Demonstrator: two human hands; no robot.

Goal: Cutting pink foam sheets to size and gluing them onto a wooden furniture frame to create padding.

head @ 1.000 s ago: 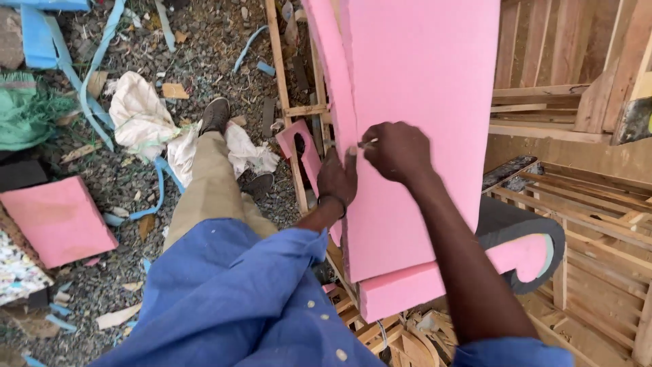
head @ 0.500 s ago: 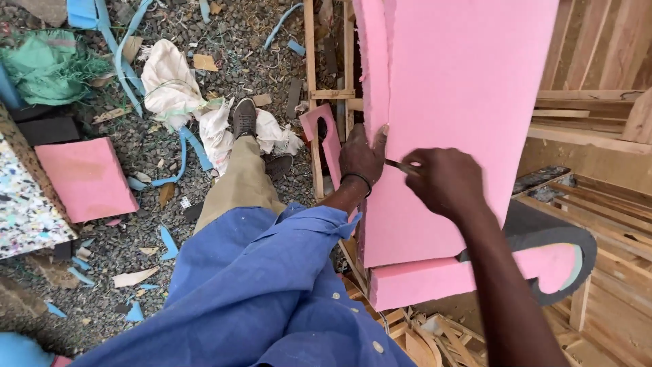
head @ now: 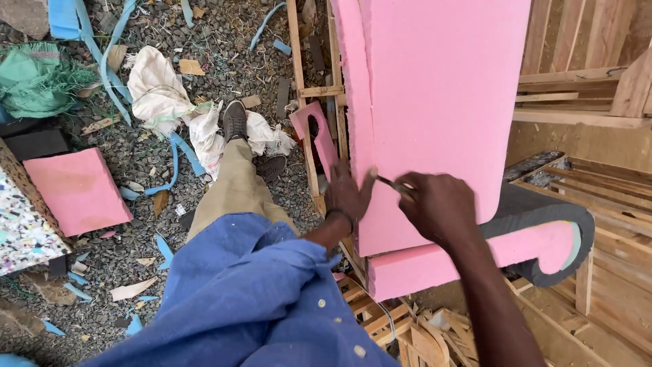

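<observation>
Head view: left hand (head: 348, 194), now lower, presses flat on the tall pink foam slab's (head: 435, 109) edge; beside it, right hand (head: 438, 204) pinches a thin dark blade (head: 388, 182), cut advancing downward.

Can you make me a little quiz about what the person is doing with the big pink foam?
1. True or false: the left hand lies flat against the edge of the pink foam slab.
2. What does the right hand pinch in its grip? A) a thin dark blade-like tool B) a hammer C) a paintbrush
3. Fill in: the gravel ground is littered with scraps, and beside the shoe lies a crumpled white ____.

Key: 1 true; 2 A, though the tool is too small to name exactly; 3 cloth or sack.
</observation>
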